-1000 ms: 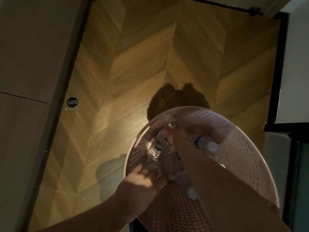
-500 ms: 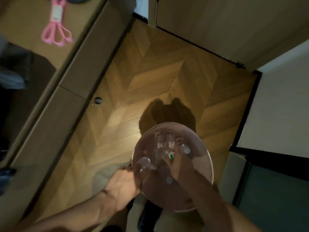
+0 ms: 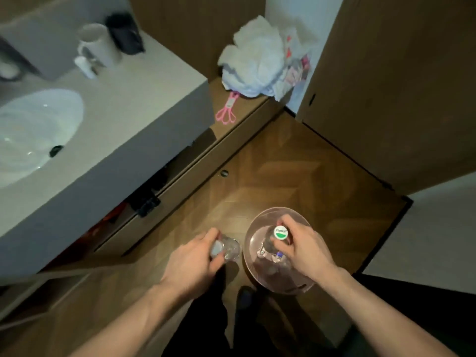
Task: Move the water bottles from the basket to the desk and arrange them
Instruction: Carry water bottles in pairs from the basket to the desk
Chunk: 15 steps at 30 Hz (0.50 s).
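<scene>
A pink perforated basket [image 3: 251,229] stands on the wooden floor below me, with clear water bottles [image 3: 268,253] lying inside. My right hand [image 3: 302,247] grips a bottle with a white and green cap [image 3: 280,233] above the basket. My left hand [image 3: 192,262] holds a second clear bottle [image 3: 229,247] just left of the basket's rim. The grey countertop [image 3: 134,99] with a white sink [image 3: 36,130] fills the upper left.
A white mug [image 3: 99,48], a small white bottle [image 3: 85,67] and a dark object [image 3: 125,33] stand on the counter's far side. A pink tool [image 3: 226,112] and a heap of white bags [image 3: 257,63] lie on a low wooden ledge. A wooden door [image 3: 399,86] is right.
Both hands have come up out of the basket, each with a bottle. My view has risen and swung, so the counter and sink now show at the left.
</scene>
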Each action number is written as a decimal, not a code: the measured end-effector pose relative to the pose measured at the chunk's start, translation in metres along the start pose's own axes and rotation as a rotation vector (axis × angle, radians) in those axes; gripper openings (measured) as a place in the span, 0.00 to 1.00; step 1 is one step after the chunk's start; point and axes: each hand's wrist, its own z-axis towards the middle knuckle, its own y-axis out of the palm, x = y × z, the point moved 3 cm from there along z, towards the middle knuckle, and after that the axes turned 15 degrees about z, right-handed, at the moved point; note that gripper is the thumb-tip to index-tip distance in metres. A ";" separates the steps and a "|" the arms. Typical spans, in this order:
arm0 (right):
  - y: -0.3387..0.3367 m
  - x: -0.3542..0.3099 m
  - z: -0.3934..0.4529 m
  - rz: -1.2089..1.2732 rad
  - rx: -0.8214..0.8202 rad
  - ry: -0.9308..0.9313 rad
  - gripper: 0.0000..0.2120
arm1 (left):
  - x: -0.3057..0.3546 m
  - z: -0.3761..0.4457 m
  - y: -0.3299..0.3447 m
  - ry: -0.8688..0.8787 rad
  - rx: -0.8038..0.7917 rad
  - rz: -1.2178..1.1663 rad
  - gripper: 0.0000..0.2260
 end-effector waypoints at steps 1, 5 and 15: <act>-0.003 -0.021 -0.009 0.014 -0.017 -0.036 0.13 | -0.008 -0.021 -0.010 -0.050 0.064 -0.036 0.08; 0.006 -0.096 -0.044 0.069 -0.046 -0.160 0.14 | -0.048 -0.106 -0.046 -0.264 0.253 -0.118 0.07; 0.106 -0.301 -0.109 0.038 -0.279 -0.534 0.14 | -0.172 -0.310 -0.089 -0.788 0.524 -0.242 0.13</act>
